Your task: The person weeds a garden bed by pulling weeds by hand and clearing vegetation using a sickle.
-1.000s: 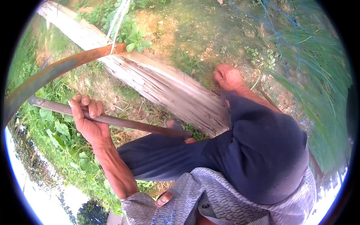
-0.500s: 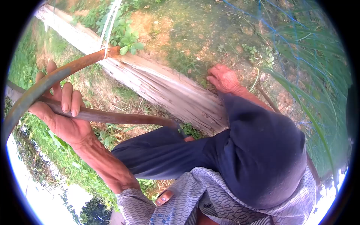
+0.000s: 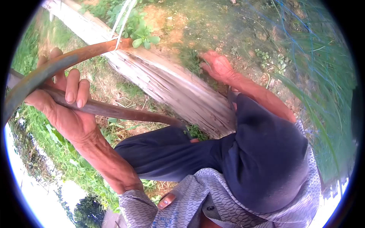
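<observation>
My left hand (image 3: 72,106) is wrapped round a brown wooden pole (image 3: 125,113), which slants down toward my bent leg. A curved, rusty bar (image 3: 81,53) passes above that hand, and white string (image 3: 122,22) is looped round its far end. Past a weathered log (image 3: 167,81), my right hand (image 3: 218,67) is low at the ground, its fingers bent in against small green weeds (image 3: 191,60). Blur keeps me from seeing exactly how the fingertips meet the leaves.
A leafy plant (image 3: 142,36) grows beside the log near the string. Blue netting (image 3: 300,26) and long grass blades (image 3: 330,76) stand at the right. My dark-trousered knee (image 3: 270,152) is in front of me, with green weeds (image 3: 81,167) at the lower left.
My right hand has moved left and slightly farther out, up to the weeds, with more forearm showing. The left hand keeps its hold on the pole; the view has shifted a little.
</observation>
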A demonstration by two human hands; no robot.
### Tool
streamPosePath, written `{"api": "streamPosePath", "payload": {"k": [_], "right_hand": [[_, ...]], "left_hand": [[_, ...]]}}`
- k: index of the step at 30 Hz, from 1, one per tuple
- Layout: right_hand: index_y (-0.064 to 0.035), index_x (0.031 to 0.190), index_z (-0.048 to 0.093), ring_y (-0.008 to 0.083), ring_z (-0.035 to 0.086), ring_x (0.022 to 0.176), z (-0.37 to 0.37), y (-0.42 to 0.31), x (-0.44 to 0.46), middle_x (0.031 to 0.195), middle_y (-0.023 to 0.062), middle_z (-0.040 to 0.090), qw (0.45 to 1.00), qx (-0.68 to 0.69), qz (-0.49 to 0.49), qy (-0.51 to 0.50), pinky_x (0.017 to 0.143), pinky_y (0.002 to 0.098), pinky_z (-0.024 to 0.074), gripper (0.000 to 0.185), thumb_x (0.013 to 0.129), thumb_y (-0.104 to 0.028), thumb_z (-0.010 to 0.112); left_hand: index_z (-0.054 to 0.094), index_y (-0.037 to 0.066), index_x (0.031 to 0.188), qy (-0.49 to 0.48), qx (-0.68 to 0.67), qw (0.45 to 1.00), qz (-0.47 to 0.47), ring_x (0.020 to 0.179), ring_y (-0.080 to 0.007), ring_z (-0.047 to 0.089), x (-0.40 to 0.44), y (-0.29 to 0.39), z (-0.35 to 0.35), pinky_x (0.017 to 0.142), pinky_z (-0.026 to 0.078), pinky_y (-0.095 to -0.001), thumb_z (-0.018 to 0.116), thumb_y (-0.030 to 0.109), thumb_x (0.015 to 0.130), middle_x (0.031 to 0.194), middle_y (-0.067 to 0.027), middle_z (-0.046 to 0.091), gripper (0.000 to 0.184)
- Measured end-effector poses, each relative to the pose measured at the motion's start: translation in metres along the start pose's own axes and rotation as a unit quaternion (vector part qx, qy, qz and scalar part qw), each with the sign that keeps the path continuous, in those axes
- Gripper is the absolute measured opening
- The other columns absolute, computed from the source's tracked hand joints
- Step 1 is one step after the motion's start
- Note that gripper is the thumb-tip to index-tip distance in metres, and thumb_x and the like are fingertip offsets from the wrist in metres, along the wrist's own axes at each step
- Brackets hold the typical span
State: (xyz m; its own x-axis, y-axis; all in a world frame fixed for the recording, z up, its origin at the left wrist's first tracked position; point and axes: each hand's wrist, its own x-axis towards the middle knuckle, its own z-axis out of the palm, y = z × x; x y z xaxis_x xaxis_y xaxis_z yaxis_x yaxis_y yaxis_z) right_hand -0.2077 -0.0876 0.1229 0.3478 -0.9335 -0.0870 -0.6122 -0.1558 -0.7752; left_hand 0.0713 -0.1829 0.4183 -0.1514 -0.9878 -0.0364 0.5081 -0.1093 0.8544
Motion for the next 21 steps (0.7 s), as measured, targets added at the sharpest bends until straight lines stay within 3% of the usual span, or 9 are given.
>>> {"api": "streamPosePath", "payload": {"k": [5,8,10,13,17,19,21], "right_hand": [[-0.0102,0.107,0.061,0.0294,0.062,0.079,0.009,0.008,0.008,0.094,0.0117,0.060,0.998,-0.035,-0.038,-0.032,0.065,0.0381,0.0540,0.026,0.083,-0.018,0.061],[-0.0100,0.099,0.060,0.0281,0.062,0.078,0.009,0.001,0.012,0.092,0.0103,0.060,0.995,-0.012,-0.096,0.025,0.060,0.0371,0.0532,0.018,0.082,-0.016,0.060],[-0.0089,0.087,0.058,0.0304,0.061,0.077,0.011,-0.003,0.015,0.089,0.0109,0.059,0.999,-0.041,-0.033,-0.010,0.062,0.0401,0.0513,0.010,0.082,-0.017,0.059],[-0.0080,0.079,0.055,0.0336,0.059,0.078,0.017,0.002,0.020,0.086,0.0130,0.058,1.000,-0.009,-0.003,0.003,0.067,0.0436,0.0489,0.013,0.081,-0.020,0.059],[-0.0065,0.079,0.055,0.0361,0.058,0.080,0.017,0.000,0.017,0.085,0.0149,0.057,0.996,0.047,0.073,-0.007,0.070,0.0449,0.0474,0.017,0.081,-0.022,0.059],[-0.0015,0.079,0.052,0.0320,0.056,0.069,0.018,0.001,0.017,0.076,0.0140,0.053,0.992,0.100,0.073,0.025,0.064,0.0397,0.0464,0.018,0.083,-0.015,0.062],[-0.0015,0.081,0.055,0.0303,0.053,0.065,0.015,-0.002,0.017,0.074,0.0127,0.052,0.993,0.083,0.077,0.042,0.061,0.0377,0.0455,0.018,0.084,-0.017,0.063]], "left_hand": [[0.049,0.002,0.128,0.031,0.014,0.999,-0.002,0.060,-0.0090,0.040,0.001,-0.001,0.001,0.047,0.038,-0.0197,0.062,0.043,0.086,0.129,-0.0175,0.050,0.060],[0.049,0.003,0.128,0.011,-0.009,1.000,-0.006,0.060,-0.0090,0.041,0.003,-0.003,-0.002,0.047,0.038,-0.0196,0.064,0.043,0.084,0.128,-0.0166,0.050,0.061],[0.049,0.003,0.127,0.010,-0.009,1.000,-0.008,0.060,-0.0090,0.041,0.003,-0.003,-0.002,0.048,0.038,-0.0196,0.064,0.043,0.084,0.127,-0.0161,0.050,0.061],[0.050,0.003,0.127,0.018,0.001,1.000,-0.002,0.060,-0.0088,0.041,0.003,-0.003,-0.001,0.048,0.038,-0.0193,0.064,0.043,0.083,0.127,-0.0152,0.050,0.061],[0.050,0.003,0.126,0.039,0.020,0.999,0.006,0.059,-0.0084,0.041,0.002,-0.003,0.001,0.047,0.038,-0.0189,0.065,0.044,0.082,0.128,-0.0146,0.049,0.062],[0.050,0.003,0.126,0.032,0.019,0.999,0.005,0.059,-0.0084,0.041,0.002,-0.003,-0.001,0.047,0.038,-0.0190,0.065,0.045,0.082,0.128,-0.0147,0.050,0.063],[0.049,0.003,0.126,0.024,0.017,1.000,0.004,0.059,-0.0084,0.041,0.003,-0.003,-0.003,0.047,0.038,-0.0191,0.064,0.046,0.082,0.127,-0.0148,0.050,0.063]]}}
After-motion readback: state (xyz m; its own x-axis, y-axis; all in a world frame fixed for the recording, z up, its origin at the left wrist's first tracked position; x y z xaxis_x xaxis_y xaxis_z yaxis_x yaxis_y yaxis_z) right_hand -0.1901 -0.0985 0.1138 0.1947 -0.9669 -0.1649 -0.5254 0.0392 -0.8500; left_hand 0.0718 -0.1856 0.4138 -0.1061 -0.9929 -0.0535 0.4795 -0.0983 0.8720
